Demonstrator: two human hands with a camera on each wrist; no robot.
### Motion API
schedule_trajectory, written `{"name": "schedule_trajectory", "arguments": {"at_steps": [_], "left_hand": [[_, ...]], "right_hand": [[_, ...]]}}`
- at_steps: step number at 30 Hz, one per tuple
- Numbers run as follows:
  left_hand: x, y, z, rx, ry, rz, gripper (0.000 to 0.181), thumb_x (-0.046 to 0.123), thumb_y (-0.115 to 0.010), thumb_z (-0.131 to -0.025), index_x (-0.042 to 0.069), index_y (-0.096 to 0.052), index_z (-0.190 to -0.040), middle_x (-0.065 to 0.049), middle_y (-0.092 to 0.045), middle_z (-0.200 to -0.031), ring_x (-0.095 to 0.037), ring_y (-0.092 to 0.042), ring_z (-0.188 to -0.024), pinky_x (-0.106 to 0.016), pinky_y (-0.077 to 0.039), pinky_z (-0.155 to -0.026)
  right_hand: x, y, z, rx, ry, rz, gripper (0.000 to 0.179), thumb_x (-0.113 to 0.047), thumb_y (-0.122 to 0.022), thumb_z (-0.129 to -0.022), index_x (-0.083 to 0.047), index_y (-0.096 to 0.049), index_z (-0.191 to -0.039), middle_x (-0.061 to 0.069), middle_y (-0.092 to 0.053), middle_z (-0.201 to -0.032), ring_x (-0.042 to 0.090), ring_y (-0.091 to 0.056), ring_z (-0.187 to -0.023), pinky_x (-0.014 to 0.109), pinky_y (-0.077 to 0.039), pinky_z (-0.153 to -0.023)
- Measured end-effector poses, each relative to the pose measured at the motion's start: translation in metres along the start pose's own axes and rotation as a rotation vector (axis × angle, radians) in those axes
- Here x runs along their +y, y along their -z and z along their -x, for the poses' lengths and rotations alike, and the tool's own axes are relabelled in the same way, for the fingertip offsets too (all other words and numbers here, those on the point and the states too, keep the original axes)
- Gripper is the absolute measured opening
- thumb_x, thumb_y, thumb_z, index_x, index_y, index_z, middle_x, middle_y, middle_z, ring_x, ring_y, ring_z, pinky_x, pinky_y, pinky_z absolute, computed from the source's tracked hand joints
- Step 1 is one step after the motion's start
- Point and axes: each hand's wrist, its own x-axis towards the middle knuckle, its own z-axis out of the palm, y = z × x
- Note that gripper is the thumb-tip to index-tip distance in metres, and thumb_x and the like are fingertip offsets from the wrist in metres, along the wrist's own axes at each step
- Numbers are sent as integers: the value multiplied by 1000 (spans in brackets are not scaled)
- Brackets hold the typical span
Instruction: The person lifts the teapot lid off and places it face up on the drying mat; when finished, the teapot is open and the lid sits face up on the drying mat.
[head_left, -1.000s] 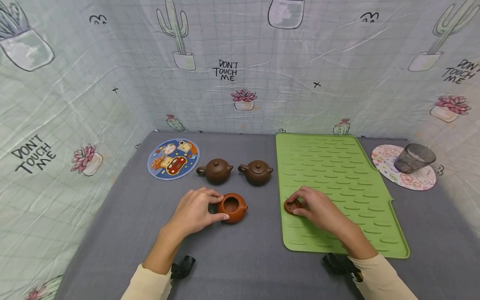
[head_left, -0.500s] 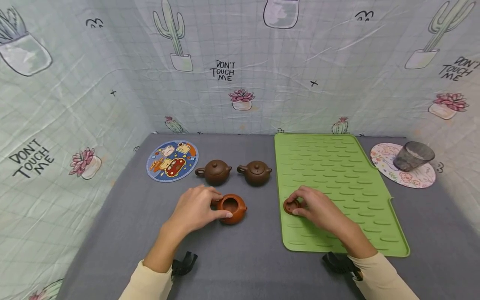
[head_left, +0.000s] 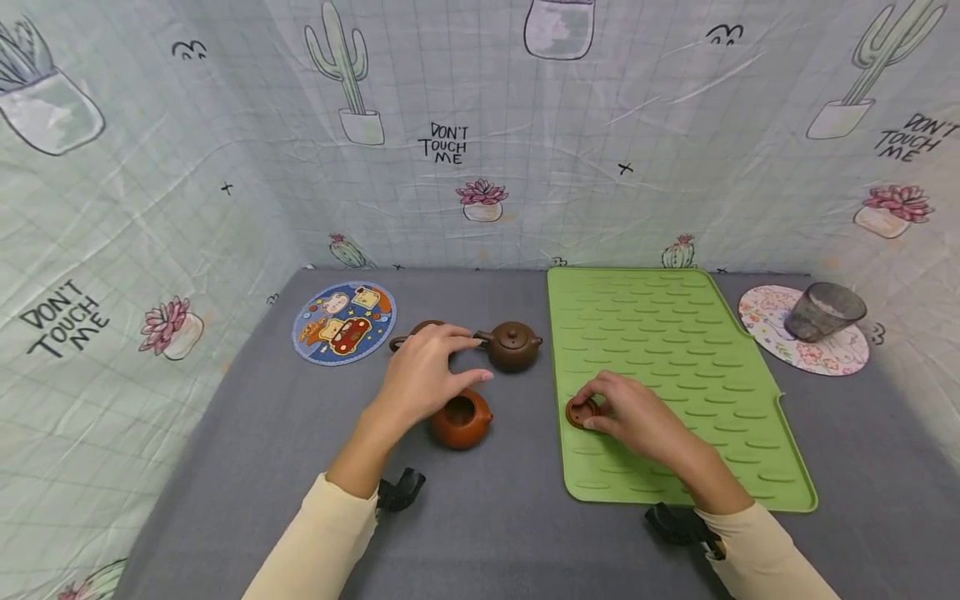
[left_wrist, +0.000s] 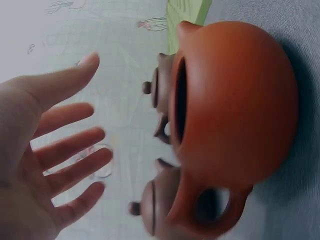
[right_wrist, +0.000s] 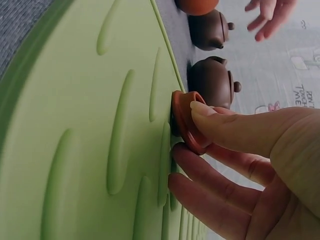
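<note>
Evidently the left hand (head_left: pixel 422 371) is free, its fingers spread above the uncovered orange pot (head_left: pixel 465 435) on the desk (head_left: pixel 517 475) and apart from it. The right hand (head_left: pixel 637 421) pinches the lid (head_left: pixel 577 415), underside up, at the mat's (head_left: pixel 660 333) left edge; whether lid and mat touch is hard to tell. A light, steady pinch and slow, level handling seem best, sparing the rim knocks.
</note>
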Motion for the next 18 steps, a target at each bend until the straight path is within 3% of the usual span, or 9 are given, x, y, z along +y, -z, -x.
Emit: {"name": "schedule_trajectory", "arguments": {"at_steps": [7, 13, 18], "left_hand": [[3, -21, -22, 58, 19, 0, 47, 43, -83, -83, 16, -77, -121, -8, -71, -132, -32, -64, -123, -53, -51, -104], [10, -38, -32, 43, 117, 12, 50, 45, -83, -84, 16, -76, -124, -9, -69, -134, -32, -61, -124, -53, -51, -101], [14, -48, -36, 42, 184, -36, 52, 48, -83, -82, 16, -77, -123, -9, -68, -136, -31, -60, -127, -55, -50, -103]], "right_hand": [[-1, -2, -1, 8, -12, -2, 22, -10, -81, -85, -13, -73, -106, 1, -69, -103, 9, -68, -82, 32, -57, -76], [-2, -2, 1, 10, -25, 0, 22, -10, -82, -85, -14, -74, -105, 0, -69, -103, 10, -67, -83, 32, -56, -76], [-2, -2, 2, 14, -24, 24, 20, -11, -81, -86, -15, -74, -104, -1, -68, -102, 9, -66, -83, 33, -56, -76]]}}
